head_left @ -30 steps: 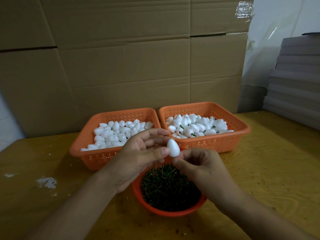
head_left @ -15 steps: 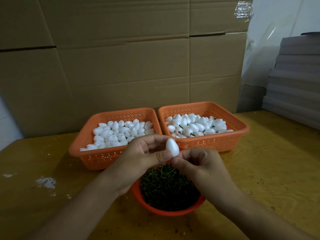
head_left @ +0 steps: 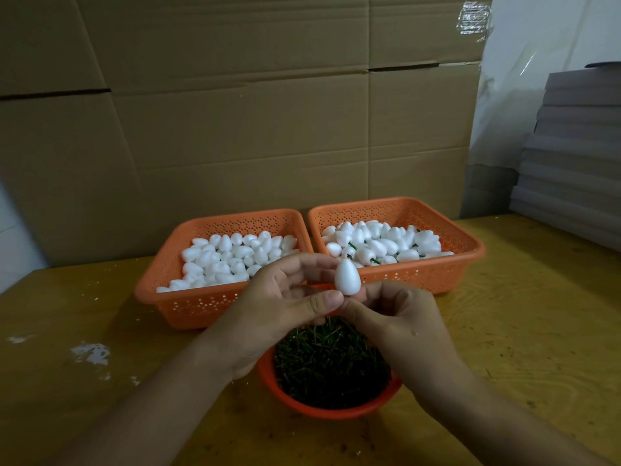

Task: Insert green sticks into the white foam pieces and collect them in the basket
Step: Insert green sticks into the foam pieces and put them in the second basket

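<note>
— What's closest to the camera?

— A round orange bowl [head_left: 322,410] on the wooden desk [head_left: 504,348], packed with short green sticks [head_left: 331,361]. Both forearms reach in over it.

— And the hands?

— They meet just above the bowl's far rim. The left hand [head_left: 279,307] pinches a white egg-shaped foam piece [head_left: 347,276] between thumb and curled fingers, pointed end up. The right hand [head_left: 400,317] has its fingers curled with thumb and forefinger pressed together right under the foam's broad end; whether a stick sits between them I cannot tell, it is hidden.

— Beyond the hands?

— Two orange perforated baskets side by side, touching. The left basket [head_left: 188,297] holds plain white foam pieces [head_left: 232,257]. The right basket [head_left: 447,274] holds foam pieces with green stems [head_left: 353,245] poking out among them.

— Farthest back?

— A wall of flattened cardboard [head_left: 235,129] stands behind the baskets, with a stack of grey sheets [head_left: 578,156] at the right.
</note>
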Demonstrator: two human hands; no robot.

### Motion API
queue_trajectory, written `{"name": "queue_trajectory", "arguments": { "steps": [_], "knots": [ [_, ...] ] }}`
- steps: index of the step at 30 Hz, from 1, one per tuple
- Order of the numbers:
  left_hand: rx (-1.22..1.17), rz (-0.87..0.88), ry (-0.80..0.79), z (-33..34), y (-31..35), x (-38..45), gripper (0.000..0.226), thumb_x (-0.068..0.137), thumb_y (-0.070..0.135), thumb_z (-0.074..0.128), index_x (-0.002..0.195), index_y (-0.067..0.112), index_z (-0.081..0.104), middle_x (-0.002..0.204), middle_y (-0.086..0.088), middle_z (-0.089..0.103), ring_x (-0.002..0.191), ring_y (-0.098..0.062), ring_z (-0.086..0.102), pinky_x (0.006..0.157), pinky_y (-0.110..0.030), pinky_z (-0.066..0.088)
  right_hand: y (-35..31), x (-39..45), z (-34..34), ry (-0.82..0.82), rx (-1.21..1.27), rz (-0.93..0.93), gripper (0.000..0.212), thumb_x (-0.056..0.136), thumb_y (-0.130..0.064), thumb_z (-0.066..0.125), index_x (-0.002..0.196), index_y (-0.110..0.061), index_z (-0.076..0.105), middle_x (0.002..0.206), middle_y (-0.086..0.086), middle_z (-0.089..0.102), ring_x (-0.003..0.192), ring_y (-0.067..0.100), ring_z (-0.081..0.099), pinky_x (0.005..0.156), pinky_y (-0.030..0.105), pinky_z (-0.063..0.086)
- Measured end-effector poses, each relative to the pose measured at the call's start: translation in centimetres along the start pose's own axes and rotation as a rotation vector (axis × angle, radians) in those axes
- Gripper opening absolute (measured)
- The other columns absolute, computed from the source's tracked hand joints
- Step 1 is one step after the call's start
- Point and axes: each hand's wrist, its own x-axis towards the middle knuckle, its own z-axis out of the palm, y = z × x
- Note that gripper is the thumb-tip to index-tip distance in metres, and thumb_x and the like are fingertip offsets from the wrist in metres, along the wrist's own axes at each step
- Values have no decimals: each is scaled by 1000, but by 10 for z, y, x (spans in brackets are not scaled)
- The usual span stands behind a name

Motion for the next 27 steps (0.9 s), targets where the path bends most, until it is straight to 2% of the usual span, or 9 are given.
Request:
{"name": "queue_trajectory", "arguments": {
  "steps": [4,9,13,18,24,27],
  "knots": [
    [11,37,9,3,2,-1,40,76,28,82,114,31,70,117,-3,73,103,-17,71,78,-23,56,2,-1,1,19,-26,16,20,78,-31,80,78,-12,74,72,5,73,68,25,68,60,26,53],
    [26,60,-6,4,1,-2,39,75,24,82,112,28,71,114,-3,73,107,-18,70,82,-23,55,5,-1,2,29,-117,-19,14,78,-30,80,78,-17,73,72,-1,72,63,10,67,58,19,53],
    [78,111,5,2,2,-2,34,76,21,82,108,27,71,111,-1,74,105,-17,70,82,-24,56,6,0,2,17,-125,-14,18,74,-35,81,79,-20,73,72,-5,71,62,4,65,57,15,49],
    [171,237,76,-2,2,-1,32,79,1,78,101,22,71,110,0,73,103,-15,70,81,-23,56,12,3,3,23,-222,-12,9,83,-20,77,79,-25,72,77,-11,72,71,5,67,63,19,52],
    [172,211,115,-2,2,0,31,77,10,79,102,28,72,109,3,73,98,-12,70,82,-23,56,12,2,2,30,-235,-44,11,85,-17,74,78,-25,72,76,-13,71,70,3,66,64,19,53],
    [122,118,147,0,3,6,33,80,24,78,111,32,70,107,5,74,87,-12,70,73,-23,57,13,1,4,26,-249,-63,14,86,-18,74,75,-27,70,74,-14,70,67,3,65,60,17,50]
  ]
}}
